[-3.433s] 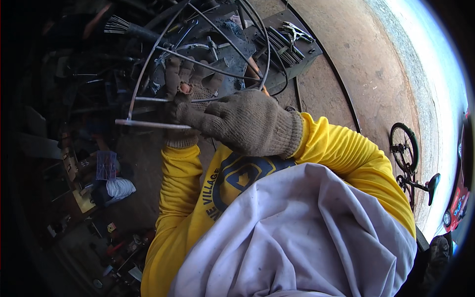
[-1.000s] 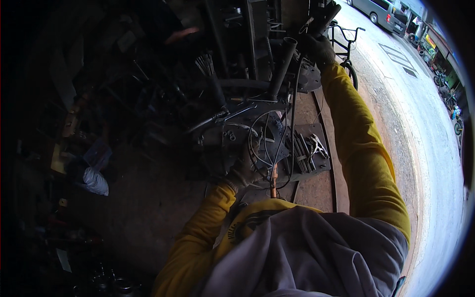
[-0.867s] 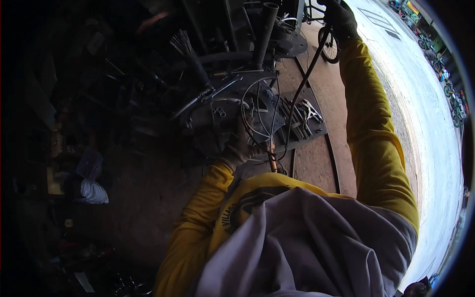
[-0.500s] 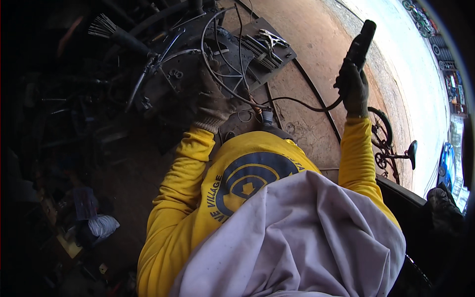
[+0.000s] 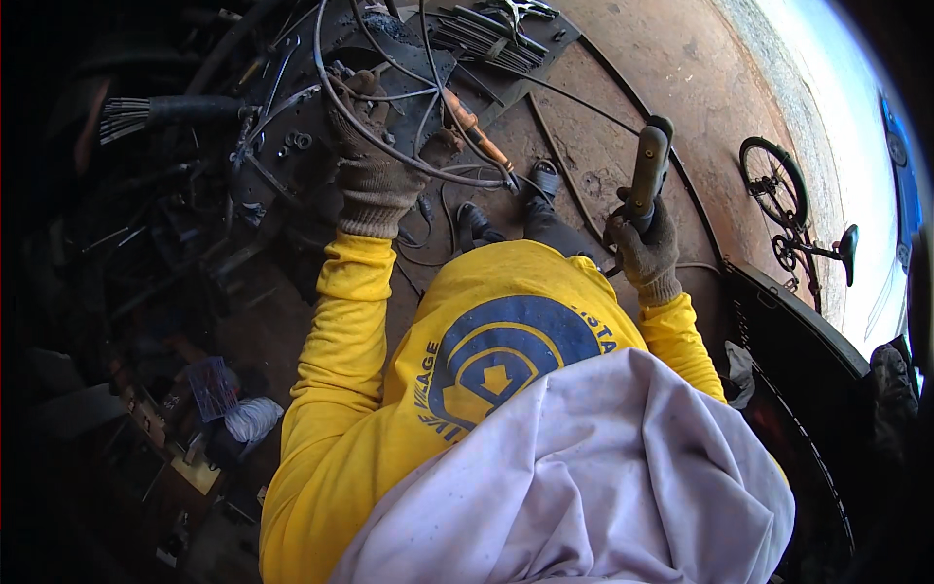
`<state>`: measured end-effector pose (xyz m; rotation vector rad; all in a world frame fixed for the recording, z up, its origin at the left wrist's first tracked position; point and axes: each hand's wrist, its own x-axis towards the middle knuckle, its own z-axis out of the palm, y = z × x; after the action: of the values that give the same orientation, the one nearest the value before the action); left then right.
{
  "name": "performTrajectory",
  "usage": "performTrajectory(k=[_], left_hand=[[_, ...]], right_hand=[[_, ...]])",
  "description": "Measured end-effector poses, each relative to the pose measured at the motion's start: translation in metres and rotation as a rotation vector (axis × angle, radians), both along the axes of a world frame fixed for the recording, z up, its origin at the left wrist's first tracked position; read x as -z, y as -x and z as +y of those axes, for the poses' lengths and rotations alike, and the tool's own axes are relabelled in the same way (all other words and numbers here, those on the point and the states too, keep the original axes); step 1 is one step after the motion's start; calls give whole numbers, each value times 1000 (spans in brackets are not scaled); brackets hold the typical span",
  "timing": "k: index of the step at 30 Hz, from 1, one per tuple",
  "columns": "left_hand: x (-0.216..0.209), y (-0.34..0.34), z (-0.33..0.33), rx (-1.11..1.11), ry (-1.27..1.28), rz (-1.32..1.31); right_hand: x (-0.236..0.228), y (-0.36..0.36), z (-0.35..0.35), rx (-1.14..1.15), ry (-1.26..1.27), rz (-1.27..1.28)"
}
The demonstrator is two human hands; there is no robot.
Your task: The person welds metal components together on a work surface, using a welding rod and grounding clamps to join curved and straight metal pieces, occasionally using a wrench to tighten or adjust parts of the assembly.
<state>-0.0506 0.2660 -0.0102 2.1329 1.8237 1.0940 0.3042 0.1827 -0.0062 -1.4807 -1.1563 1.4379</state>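
My left hand [image 5: 375, 175], in a dirty knitted glove, is closed on a round metal-rod frame [image 5: 325, 68] with spokes meeting off to the right. The frame leans over the workbench. In my gloved right hand [image 5: 647, 248], the fingers wrap round the handle of a welding electrode holder [image 5: 650, 170], held upright well to the right of the frame. A thin rod [image 5: 579, 97] runs left from the holder's head toward the bench. A copper-coloured handle-like piece [image 5: 477, 128] lies behind the frame's right side.
The dark metal workbench [image 5: 467, 83] carries a bundle of metal rods [image 5: 491, 41] and a few rings [image 5: 298, 141]. A wire brush-like bundle [image 5: 126, 119] sticks out left. Cables cross the floor by my sandalled feet [image 5: 545, 180]. A bicycle [image 5: 778, 185] stands at right.
My right hand has come down and closer to my body with the electrode holder. The thin rod now shows clearly. My left hand and the frame have shifted left and farther up in view.
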Motion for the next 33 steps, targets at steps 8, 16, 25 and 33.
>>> performTrajectory(k=[8, 16, 25, 33], left_hand=[[-2, -1, -7, -23, 5, 92], [-5, 0, -12, -35, 15, 114], [-5, 0, -11, -40, 24, 116], [-7, 0, -11, -36, 26, 119]], right_hand=[[14, -1, 20, -207, -142, -247], [6, 10, 42, -283, -201, -313], [9, 14, 40, -285, -202, -327], [6, 15, 42, -322, -190, -345]])
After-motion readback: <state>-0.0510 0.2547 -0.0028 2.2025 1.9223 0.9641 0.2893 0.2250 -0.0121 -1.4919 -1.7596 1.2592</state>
